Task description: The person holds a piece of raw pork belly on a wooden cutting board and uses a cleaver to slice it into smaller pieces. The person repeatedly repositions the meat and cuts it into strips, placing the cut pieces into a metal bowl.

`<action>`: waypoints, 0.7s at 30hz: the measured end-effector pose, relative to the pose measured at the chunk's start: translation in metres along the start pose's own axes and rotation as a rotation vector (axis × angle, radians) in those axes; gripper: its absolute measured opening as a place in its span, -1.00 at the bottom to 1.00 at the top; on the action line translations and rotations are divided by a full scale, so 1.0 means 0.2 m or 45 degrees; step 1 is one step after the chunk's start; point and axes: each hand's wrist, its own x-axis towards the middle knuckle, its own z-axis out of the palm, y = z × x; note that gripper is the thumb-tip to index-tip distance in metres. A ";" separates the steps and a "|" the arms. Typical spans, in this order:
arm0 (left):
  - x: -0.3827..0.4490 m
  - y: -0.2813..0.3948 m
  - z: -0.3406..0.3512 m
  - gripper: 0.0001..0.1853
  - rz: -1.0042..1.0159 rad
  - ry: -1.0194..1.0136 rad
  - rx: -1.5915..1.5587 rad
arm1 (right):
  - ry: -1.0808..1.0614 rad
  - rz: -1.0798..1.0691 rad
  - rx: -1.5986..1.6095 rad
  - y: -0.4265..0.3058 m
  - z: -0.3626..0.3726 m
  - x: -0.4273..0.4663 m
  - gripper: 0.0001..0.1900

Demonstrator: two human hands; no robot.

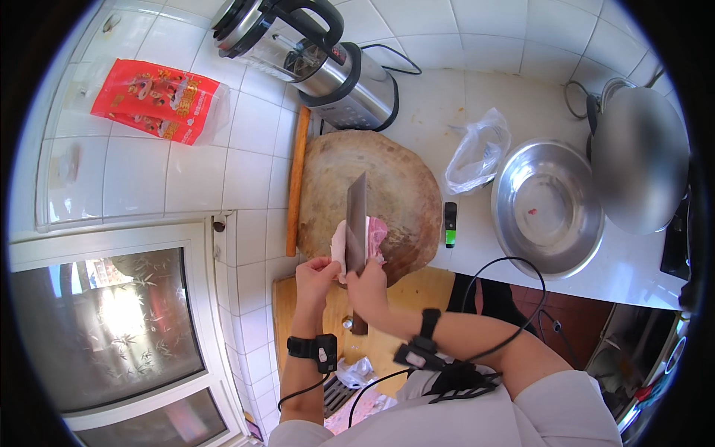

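Observation:
A round wooden chopping block [385, 162] stands before me with a piece of raw meat [377, 232] near its front. My right hand [368, 288] grips a cleaver [356, 223] whose broad blade points away from me, across the meat. To the blade's left lies a pale strip of skin or fat [338, 240]. My left hand [317, 277] pinches the near end of that pale strip between thumb and fingers. The blade hides part of the meat, so I cannot tell how far the strip is parted from it.
A blender [346, 84] stands behind the block, a wooden stick [298, 184] along its left. Rightward are a plastic bag [477, 151], a black-and-green object [450, 225] and a steel basin [514, 223] holding a small red scrap. Cables [503, 260] hang from my wrist devices.

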 end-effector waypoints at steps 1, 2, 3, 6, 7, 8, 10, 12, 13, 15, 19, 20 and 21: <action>0.00 0.00 0.00 -0.81 -0.002 0.000 0.003 | 0.009 0.025 0.031 -0.03 0.00 0.06 -0.66; 0.00 0.00 0.00 -0.81 -0.022 -0.001 -0.005 | 0.033 -0.042 0.098 -0.04 0.00 0.08 -0.65; 0.00 0.00 0.00 -0.80 -0.009 -0.001 -0.014 | 0.030 0.017 0.016 -0.04 0.01 0.08 -0.65; 0.01 0.00 0.01 -0.77 -0.028 -0.027 -0.077 | 0.054 -0.017 0.001 0.01 0.00 -0.01 -0.65; 0.01 0.00 0.01 -0.76 -0.043 -0.041 -0.089 | 0.042 0.022 0.081 0.04 0.00 -0.06 -0.65; 0.00 0.00 0.01 -0.75 -0.072 -0.041 -0.095 | 0.010 0.134 0.111 0.06 0.00 -0.07 -0.66; -0.01 0.00 0.02 -0.75 -0.072 -0.076 -0.118 | 0.053 0.070 0.177 0.09 0.01 -0.06 -0.68; -0.02 0.00 0.03 -0.75 -0.076 -0.094 -0.120 | 0.113 0.009 0.133 0.10 0.03 0.01 -0.71; -0.01 0.00 0.03 -0.76 -0.065 -0.101 -0.111 | 0.161 -0.062 0.086 0.09 0.03 0.07 -0.72; -0.01 0.00 0.01 -0.77 -0.059 -0.109 -0.105 | 0.246 -0.234 -0.060 0.08 0.03 0.19 -0.73; 0.00 -0.03 -0.04 -0.78 -0.096 -0.099 -0.162 | 0.147 -0.252 -0.019 0.03 -0.03 0.33 -0.69; 0.01 -0.05 -0.05 -0.78 -0.112 -0.107 -0.218 | 0.063 -0.157 0.098 0.02 -0.07 0.33 -0.69; 0.01 -0.07 -0.07 -0.79 -0.128 -0.094 -0.233 | 0.022 -0.149 0.104 0.01 -0.11 0.32 -0.67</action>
